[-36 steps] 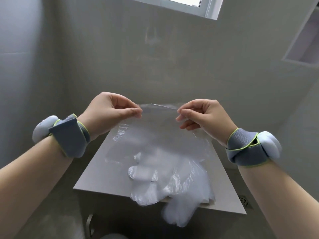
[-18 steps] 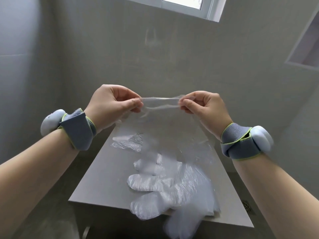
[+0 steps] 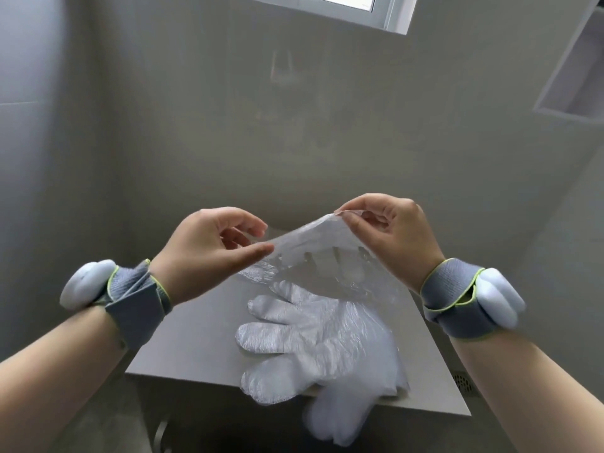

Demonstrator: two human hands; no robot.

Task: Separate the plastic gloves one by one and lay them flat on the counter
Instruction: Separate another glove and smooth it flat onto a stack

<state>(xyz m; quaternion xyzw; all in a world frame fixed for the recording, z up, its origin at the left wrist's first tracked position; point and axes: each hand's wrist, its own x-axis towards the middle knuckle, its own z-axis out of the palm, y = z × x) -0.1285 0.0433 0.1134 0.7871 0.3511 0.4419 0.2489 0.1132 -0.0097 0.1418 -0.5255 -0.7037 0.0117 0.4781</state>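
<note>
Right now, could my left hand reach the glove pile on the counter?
Probably yes: the left hand hovers above the glove pile, and only the thin glove pinched by the right hand drapes between.

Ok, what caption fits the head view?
Right hand pinches a glove, left hand at its edge, above the pile on the counter.
</note>
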